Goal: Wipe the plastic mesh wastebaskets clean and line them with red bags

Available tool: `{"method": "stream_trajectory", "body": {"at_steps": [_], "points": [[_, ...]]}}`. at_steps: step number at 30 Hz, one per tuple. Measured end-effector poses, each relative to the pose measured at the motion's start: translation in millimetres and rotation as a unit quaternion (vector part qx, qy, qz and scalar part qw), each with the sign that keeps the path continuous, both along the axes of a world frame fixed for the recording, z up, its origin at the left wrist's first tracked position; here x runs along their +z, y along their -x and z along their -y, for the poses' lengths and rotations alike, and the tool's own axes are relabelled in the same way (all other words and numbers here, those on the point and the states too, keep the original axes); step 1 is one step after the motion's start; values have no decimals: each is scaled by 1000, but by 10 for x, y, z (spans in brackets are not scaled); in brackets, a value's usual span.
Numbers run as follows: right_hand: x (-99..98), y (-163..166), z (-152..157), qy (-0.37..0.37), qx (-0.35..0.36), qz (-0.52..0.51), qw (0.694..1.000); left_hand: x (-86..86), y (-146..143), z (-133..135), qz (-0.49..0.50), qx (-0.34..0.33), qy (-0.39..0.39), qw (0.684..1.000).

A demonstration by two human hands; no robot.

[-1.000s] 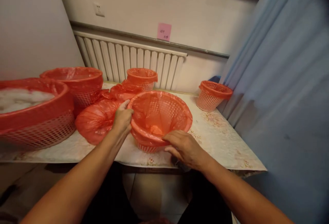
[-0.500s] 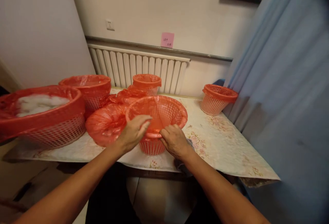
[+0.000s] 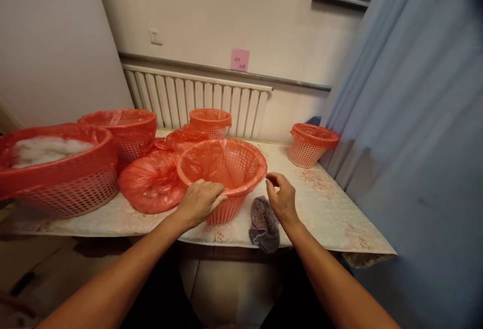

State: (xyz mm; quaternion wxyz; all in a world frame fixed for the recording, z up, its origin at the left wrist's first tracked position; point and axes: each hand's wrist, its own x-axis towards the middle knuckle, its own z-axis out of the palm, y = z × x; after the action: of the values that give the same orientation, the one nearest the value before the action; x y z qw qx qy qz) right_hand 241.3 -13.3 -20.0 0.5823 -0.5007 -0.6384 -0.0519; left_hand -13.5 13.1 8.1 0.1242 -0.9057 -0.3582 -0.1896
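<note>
In front of me stands a red perforated plastic basket (image 3: 226, 212), lined with a thin red plastic bag (image 3: 215, 163) that is folded over the rim. My left hand (image 3: 199, 200) is closed over the front rim, gripping bag and basket edge, with the thumb outside. At the right rim, my right hand (image 3: 282, 195) has its thumb and index finger drawn together in a pinch. Whether a bit of the bag is between those fingertips is too small to tell. Below the right hand, a dark grey knitted cloth item (image 3: 264, 226) lies near the table's front edge.
A bunched red plastic bag (image 3: 151, 183) lies left of the basket. A large lined basket (image 3: 71, 188) with white fluffy material stands far left, another lined basket (image 3: 132, 148) behind it. Smaller lined baskets stand at the back (image 3: 215, 130) and right (image 3: 307, 153), near a blue curtain (image 3: 396, 143).
My right hand has left the front rim and moved right to the basket's right edge, uncovering the grey cloth item. My left hand has come down onto the front rim.
</note>
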Motion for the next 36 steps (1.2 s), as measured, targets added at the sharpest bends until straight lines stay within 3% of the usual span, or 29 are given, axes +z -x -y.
{"method": "stream_trajectory", "body": {"at_steps": [4,8,12,15,21,25,29,33,36], "points": [[-71,22,49,-20,5,77,997,-8,-8,3,-8,9,2,1000],[52,162,58,-55,47,194,978,-49,-13,21,-5,9,-16,1000],[192,210,-62,-3,96,399,912,-113,64,-10,20,-28,-36,999],[225,130,-177,20,89,485,870,-117,259,-127,59,-86,-27,994],[132,147,-224,17,37,482,875,3,599,-266,75,-113,16,991],[99,476,-137,27,11,470,882,-53,392,-93,64,-133,3,989],[154,654,-65,33,40,462,885,-183,193,-22,81,-87,-29,993],[189,447,-92,44,112,439,890,-213,245,-113,73,-100,-56,991],[169,195,-172,53,121,422,897,-193,303,-164,75,-111,-56,989]]}}
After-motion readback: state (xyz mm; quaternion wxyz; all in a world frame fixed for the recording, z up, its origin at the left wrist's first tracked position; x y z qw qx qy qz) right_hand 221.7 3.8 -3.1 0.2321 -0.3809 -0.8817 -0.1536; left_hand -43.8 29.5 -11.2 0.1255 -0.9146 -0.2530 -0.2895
